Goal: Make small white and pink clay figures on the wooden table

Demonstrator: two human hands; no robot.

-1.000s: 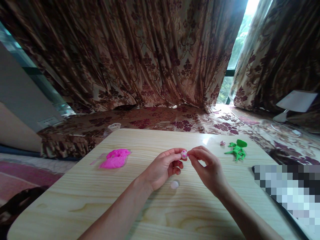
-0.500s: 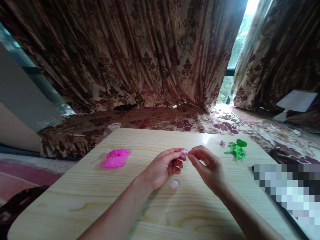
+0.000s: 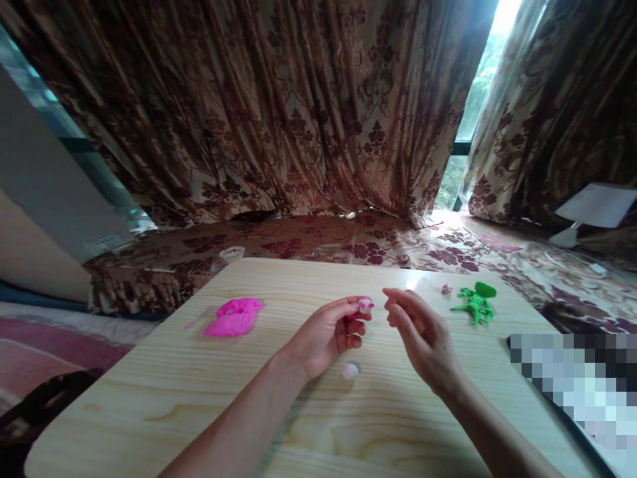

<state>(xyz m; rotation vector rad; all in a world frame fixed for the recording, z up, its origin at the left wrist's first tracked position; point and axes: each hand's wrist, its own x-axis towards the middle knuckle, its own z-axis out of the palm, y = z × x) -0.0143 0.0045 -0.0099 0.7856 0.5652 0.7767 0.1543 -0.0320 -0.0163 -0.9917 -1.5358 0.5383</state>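
Between the thumb and fingers of my left hand is a small white clay ball with pink bits stuck on it. Some more pink shows just beneath it, partly hidden by the fingers. My right hand hovers a short way to the right of the ball, its thumb and fingers apart and nothing seen in them. On the table below my hands lies a white round lump. A mass of bright pink clay rests on a clear sheet to the left.
A green clay figure and a tiny pinkish piece lie at the table's right rear. A clear cup is behind its left rear edge. A blurred-out flat device lies at right; a white lamp stands beyond.
My right hand has drawn away from the ball to the right, and its fingers have parted. My left hand keeps hold of the ball. The view has shifted slightly.
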